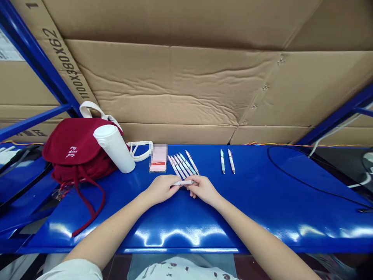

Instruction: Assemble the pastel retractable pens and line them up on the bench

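Observation:
A white and pale pink pen [183,182] lies level between my two hands. My left hand [162,189] pinches its left end, and my right hand [203,189] is closed on its right end near the tip. Just beyond my hands, several pens [181,166] in white, pink and pale blue lie slanted side by side on the blue surface [250,210]. Farther right, a green and white pen [222,161] and a pink and white pen [231,161] lie apart from that group.
A phone [158,158] with a lit screen lies left of the pens. A white bottle [115,148] leans against a dark red bag [80,147] at the left. On the right runs a black cable [309,182]. Cardboard [175,85] stands behind, between blue metal posts.

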The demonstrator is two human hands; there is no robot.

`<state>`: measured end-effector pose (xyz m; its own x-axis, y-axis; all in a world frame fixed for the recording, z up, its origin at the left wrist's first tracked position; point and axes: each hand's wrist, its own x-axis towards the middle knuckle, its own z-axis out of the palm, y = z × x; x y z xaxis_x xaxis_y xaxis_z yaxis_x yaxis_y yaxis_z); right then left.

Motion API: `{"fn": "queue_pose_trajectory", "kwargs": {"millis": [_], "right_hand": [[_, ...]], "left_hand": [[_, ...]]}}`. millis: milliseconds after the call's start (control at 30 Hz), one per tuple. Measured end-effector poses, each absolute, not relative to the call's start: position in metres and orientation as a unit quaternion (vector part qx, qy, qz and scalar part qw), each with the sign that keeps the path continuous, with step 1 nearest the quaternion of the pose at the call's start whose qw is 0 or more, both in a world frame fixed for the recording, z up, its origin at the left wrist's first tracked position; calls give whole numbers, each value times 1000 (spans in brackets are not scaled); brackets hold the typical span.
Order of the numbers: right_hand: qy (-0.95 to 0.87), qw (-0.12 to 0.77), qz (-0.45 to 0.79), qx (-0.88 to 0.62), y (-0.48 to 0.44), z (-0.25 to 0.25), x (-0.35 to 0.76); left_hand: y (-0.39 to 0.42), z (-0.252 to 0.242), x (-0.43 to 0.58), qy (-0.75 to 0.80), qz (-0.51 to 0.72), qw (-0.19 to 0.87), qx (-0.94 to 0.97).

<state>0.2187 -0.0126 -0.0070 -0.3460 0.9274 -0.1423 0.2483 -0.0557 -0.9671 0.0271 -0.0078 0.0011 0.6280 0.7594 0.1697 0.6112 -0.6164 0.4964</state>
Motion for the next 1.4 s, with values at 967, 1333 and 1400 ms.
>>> {"fn": "queue_pose_trajectory", "kwargs": {"millis": [967,1333,1400], "right_hand": [[-697,356,376,-497,2,2,250],[-717,338,376,-480,0,-10,243],[-723,330,375,-478,-1,-12,240]], "left_hand": [[1,12,10,460,178,130,860],[-1,8,13,440,170,133,872],[-2,7,13,433,166,128,877]]}}
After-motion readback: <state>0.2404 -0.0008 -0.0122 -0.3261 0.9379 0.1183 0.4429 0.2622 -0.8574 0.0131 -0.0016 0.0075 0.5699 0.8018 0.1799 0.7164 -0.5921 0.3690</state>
